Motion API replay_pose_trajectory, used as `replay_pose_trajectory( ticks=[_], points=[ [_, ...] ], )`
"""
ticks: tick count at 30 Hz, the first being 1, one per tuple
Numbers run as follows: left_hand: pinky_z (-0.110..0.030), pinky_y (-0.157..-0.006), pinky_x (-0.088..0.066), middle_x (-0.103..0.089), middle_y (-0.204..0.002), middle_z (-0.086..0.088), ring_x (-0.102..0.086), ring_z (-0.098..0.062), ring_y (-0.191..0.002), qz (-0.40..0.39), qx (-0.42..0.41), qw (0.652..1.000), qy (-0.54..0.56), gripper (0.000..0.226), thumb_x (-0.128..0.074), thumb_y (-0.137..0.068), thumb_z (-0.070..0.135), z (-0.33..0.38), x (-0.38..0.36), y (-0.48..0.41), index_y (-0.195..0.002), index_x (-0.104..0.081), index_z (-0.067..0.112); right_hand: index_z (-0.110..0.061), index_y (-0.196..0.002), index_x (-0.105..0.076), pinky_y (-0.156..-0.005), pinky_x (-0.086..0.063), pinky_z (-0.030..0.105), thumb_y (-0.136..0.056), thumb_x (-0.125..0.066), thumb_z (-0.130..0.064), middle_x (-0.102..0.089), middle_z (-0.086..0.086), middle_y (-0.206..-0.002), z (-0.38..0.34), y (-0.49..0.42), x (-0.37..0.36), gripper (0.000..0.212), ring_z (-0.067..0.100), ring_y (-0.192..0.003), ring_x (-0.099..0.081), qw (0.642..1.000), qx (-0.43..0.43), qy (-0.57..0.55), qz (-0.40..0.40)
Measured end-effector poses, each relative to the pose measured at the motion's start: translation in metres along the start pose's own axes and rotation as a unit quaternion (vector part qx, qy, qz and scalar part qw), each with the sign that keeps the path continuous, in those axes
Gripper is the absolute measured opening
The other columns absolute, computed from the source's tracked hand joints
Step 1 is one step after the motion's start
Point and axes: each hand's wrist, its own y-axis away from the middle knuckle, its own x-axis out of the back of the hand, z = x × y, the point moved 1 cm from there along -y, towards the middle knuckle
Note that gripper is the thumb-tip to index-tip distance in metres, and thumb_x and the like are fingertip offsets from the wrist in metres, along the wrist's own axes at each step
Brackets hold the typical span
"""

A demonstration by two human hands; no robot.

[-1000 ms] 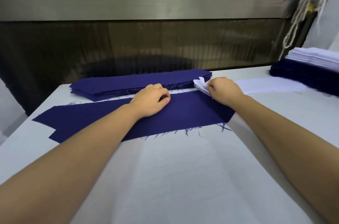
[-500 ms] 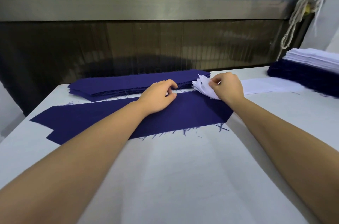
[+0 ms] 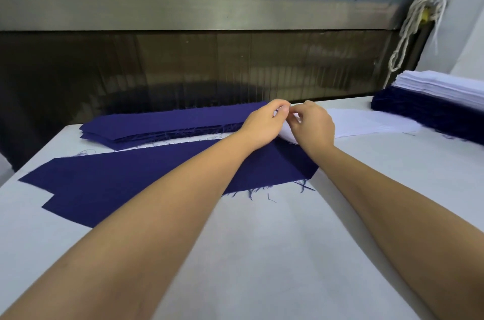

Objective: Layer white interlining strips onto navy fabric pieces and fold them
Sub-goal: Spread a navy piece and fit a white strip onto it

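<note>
A single navy fabric piece [image 3: 131, 183] lies flat across the white table [image 3: 262, 254], frayed threads along its near edge. Behind it sits a stack of navy pieces [image 3: 167, 123]. White interlining strips [image 3: 366, 122] lie to the right, their left ends lifted. My right hand [image 3: 314, 126] grips those lifted ends. My left hand [image 3: 264, 123] meets it fingertip to fingertip and pinches the corner of a white strip between thumb and forefinger. Both hands hover over the right end of the single navy piece.
At the far right stands a pile of navy pieces topped with white strips [image 3: 440, 99]. A dark panel with a metal rail [image 3: 199, 10] runs along the table's back edge. A knotted white cord [image 3: 413, 21] hangs at the upper right.
My left hand left the navy piece, moved right and up, and now pinches the white strip ends beside my right hand. My right hand raised those ends slightly.
</note>
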Motion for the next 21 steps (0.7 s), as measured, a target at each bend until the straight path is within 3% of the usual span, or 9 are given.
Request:
replay_pose_trajectory(
  ticks=[2,4,8,11,13,16,19,21],
  points=[
    [-0.031,-0.083,-0.045,-0.063,-0.104,-0.001,-0.057,-0.018,-0.099,0.006,0.053,0.998,0.038,0.042,-0.028,-0.102,0.039,0.010,-0.004,-0.008,-0.120,-0.058,0.017,-0.021,-0.096,-0.072,-0.063,-0.032,0.028,-0.095,-0.050,-0.032,-0.065,0.006,-0.084,0.000,0.001,0.001,0.024,0.028,-0.082,-0.058,1.000,-0.003,0.018,0.004],
    [-0.028,-0.065,-0.043,-0.061,-0.083,0.000,-0.054,-0.015,-0.075,0.026,0.109,0.991,0.070,0.046,-0.027,-0.101,0.041,0.016,-0.004,-0.016,-0.113,-0.062,0.013,-0.024,-0.097,-0.072,-0.063,-0.034,0.029,-0.095,-0.049,-0.034,-0.067,0.006,-0.083,0.000,0.002,0.002,0.025,0.029,-0.081,-0.059,0.999,-0.002,0.039,0.002],
    [-0.025,-0.053,-0.045,-0.063,-0.097,-0.009,-0.055,-0.014,-0.066,0.051,0.183,0.976,0.106,0.043,-0.033,-0.101,0.037,0.016,-0.005,-0.024,-0.114,-0.057,0.004,-0.030,-0.102,-0.070,-0.063,-0.034,0.028,-0.095,-0.049,-0.031,-0.068,0.004,-0.085,-0.001,0.004,0.003,0.022,0.029,-0.081,-0.060,0.998,0.015,0.059,0.002],
    [-0.024,-0.054,-0.053,-0.065,-0.074,-0.009,-0.062,-0.015,-0.057,0.108,0.176,0.967,0.152,0.033,-0.048,-0.098,0.027,0.013,-0.006,-0.025,-0.103,-0.064,-0.002,-0.030,-0.117,-0.062,-0.065,-0.036,0.029,-0.095,-0.049,-0.032,-0.069,0.006,-0.089,-0.001,0.006,0.001,0.025,0.031,-0.087,-0.061,0.998,0.004,0.057,0.001],
    [-0.026,-0.064,-0.057,-0.063,-0.060,-0.006,-0.065,-0.016,-0.056,0.159,0.147,0.966,0.142,0.029,-0.057,-0.094,0.028,0.012,-0.005,-0.025,-0.085,-0.069,0.003,-0.026,-0.124,-0.056,-0.066,-0.036,0.031,-0.094,-0.049,-0.029,-0.068,0.009,-0.092,0.002,0.007,0.000,0.031,0.033,-0.089,-0.060,0.999,-0.012,0.041,0.004],
    [-0.031,-0.075,-0.057,-0.065,-0.059,-0.004,-0.069,-0.018,-0.061,0.198,0.122,0.964,0.127,0.027,-0.068,-0.086,0.028,0.016,-0.007,-0.022,-0.063,-0.064,0.014,-0.023,-0.131,-0.048,-0.067,-0.036,0.031,-0.093,-0.048,-0.024,-0.067,0.010,-0.097,0.008,0.008,0.000,0.038,0.033,-0.090,-0.059,0.999,-0.041,0.023,-0.005],
    [-0.036,-0.077,-0.057,-0.070,-0.069,-0.006,-0.070,-0.022,-0.070,0.216,0.123,0.962,0.114,0.018,-0.072,-0.083,0.020,0.019,-0.005,-0.021,-0.066,-0.067,0.015,-0.024,-0.133,-0.043,-0.067,-0.035,0.032,-0.093,-0.046,-0.021,-0.066,0.010,-0.095,0.015,0.005,0.002,0.041,0.030,-0.079,-0.051,0.997,-0.076,0.011,0.000],
    [-0.035,-0.076,-0.058,-0.067,-0.067,-0.001,-0.069,-0.021,-0.066,0.229,0.131,0.958,0.112,0.021,-0.070,-0.083,0.014,0.019,-0.002,-0.022,-0.063,-0.066,0.017,-0.024,-0.136,-0.040,-0.067,-0.034,0.032,-0.093,-0.045,-0.020,-0.065,0.010,-0.096,0.019,0.005,0.003,0.043,0.029,-0.078,-0.049,0.996,-0.091,0.016,-0.008]
  ],
)
